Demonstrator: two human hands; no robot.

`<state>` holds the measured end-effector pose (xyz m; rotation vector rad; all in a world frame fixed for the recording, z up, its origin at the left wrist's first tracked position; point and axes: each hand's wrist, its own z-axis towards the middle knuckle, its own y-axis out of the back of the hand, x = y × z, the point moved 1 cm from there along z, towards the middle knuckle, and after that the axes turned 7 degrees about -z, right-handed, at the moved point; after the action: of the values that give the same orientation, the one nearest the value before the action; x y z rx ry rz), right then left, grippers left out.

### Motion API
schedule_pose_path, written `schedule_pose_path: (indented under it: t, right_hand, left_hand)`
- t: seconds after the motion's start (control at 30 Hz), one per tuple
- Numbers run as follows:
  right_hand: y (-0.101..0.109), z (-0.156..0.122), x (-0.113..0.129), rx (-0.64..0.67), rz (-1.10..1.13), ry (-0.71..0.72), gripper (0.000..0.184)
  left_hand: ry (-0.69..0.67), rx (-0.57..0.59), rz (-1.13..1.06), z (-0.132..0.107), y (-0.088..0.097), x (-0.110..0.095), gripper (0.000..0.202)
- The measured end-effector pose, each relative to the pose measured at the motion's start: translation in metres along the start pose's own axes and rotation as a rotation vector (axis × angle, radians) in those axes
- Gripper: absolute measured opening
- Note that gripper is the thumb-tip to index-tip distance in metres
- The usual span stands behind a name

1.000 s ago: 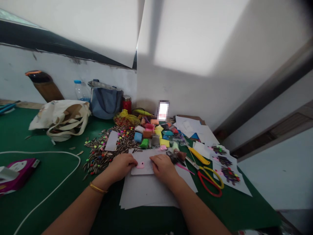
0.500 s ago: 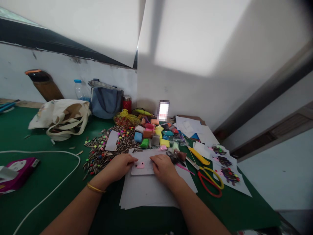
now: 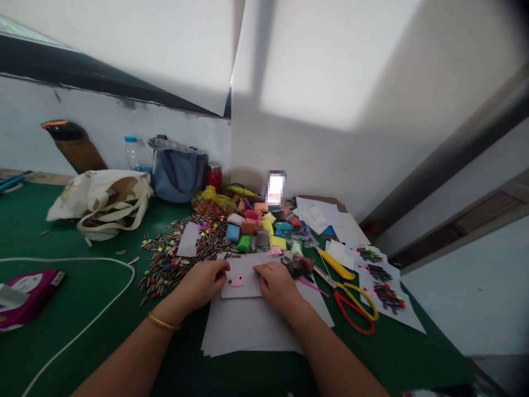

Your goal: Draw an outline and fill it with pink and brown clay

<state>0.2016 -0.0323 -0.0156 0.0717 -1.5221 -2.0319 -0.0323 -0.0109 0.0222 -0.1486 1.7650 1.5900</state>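
Note:
A small white card [image 3: 243, 294] lies on stacked white paper sheets [image 3: 248, 331]. On its left half is a flat pink clay piece [image 3: 236, 282], pointed at one end, with two dark dots. Specks or fine marks show on the card's right part. Beside the card's left edge, my left hand [image 3: 206, 282] has its fingers bent, with thumb and forefinger a little apart and nothing visible between them. My right hand [image 3: 276, 280] holds the card's right side, fingertips on its face; its other fingers are hidden.
Striped sunflower seeds with coloured balls [image 3: 169, 262] spread at left. Coloured clay packs [image 3: 262, 237] lie behind the card. Scissors [image 3: 351, 303] and a yellow-handled cutter [image 3: 336, 264] lie at right, near sheets with seed-covered figures [image 3: 388, 298]. A white cable [image 3: 103, 303] crosses the left side.
My left hand has drawn back slightly to the left from the pink piece, its forefinger lifting off the card. My right hand stays on the card.

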Motion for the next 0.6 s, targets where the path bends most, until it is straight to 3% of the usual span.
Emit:
schedule_pose_path:
  t: [0.07, 0.13, 0.3, 0.6]
  right_hand:
    - [0.0, 0.0, -0.001, -0.006, 0.014, 0.006, 0.038]
    - [0.0, 0.0, -0.001, -0.003, 0.021, 0.011, 0.038]
    - [0.002, -0.001, -0.001, 0.003, 0.015, 0.039, 0.038]
    - [0.011, 0.0, -0.004, -0.092, -0.05, 0.023, 0.032]
  left_hand:
    - [-0.041, -0.04, 0.004, -0.001, -0.003, -0.005, 0.02]
    - [-0.117, -0.059, 0.004, -0.002, -0.007, -0.008, 0.031]
    - [-0.205, 0.053, 0.058, -0.004, -0.017, -0.01, 0.071]
    - [-0.169, 0.095, 0.072, -0.004, -0.022, -0.005, 0.079]
